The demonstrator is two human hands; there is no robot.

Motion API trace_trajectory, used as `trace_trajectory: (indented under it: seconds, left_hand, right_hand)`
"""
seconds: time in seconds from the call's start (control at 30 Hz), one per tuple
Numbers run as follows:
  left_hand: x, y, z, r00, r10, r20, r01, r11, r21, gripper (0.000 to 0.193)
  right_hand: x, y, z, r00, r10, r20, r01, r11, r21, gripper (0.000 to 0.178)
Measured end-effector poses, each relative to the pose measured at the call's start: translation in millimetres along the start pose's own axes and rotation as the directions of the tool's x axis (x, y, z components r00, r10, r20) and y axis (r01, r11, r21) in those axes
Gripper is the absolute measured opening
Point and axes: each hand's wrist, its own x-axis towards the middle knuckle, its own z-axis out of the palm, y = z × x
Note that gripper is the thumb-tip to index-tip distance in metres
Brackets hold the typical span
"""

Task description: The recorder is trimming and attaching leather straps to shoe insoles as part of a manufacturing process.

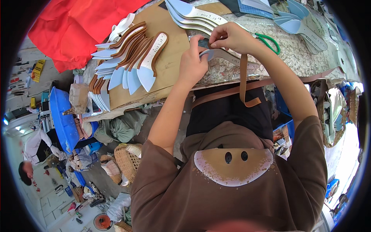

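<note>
My left hand grips a curved shoe insole board near its blue end, above the table's near edge. From the right, my right hand pinches a narrow brown strip against the board's edge near that end. The strip's loose length hangs past the table edge and curls at its tip. My fingers hide part of where strip and board meet. Left of my hands lies a pile of insole boards edged in brown. A fanned stack of plain insole boards lies beyond them.
Green-handled scissors lie right of my right hand. More insole boards sit far right. Brown cardboard covers the left tabletop, with red cloth behind. A long strip crosses my lap. A blue crate and another person are left.
</note>
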Motion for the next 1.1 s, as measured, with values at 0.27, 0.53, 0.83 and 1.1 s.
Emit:
trace_trajectory:
  seconds: [0.27, 0.53, 0.83, 1.1]
  left_hand:
    - [4, -2, 0, 0.999, 0.020, 0.029, -0.022, 0.996, 0.084, 0.044]
    - [-10, -13, 13, 0.976, 0.191, -0.107, -0.177, 0.976, 0.129, 0.020]
    - [-13, -22, 20, 0.892, 0.399, -0.211, -0.336, 0.899, 0.281, 0.004]
    - [19, 11, -6, 0.995, 0.082, 0.065, -0.095, 0.968, 0.232, 0.012]
  right_hand:
    - [0, 3, 5, 0.999, 0.002, 0.033, -0.003, 0.999, 0.038, 0.017]
    - [-19, -3, 12, 0.926, -0.365, -0.096, 0.257, 0.795, -0.549, 0.014]
    - [-29, 38, -6, 0.994, 0.107, 0.003, -0.107, 0.986, 0.127, 0.018]
    - [-55, -6, 34, 0.932, -0.083, -0.352, -0.134, 0.825, -0.549, 0.013]
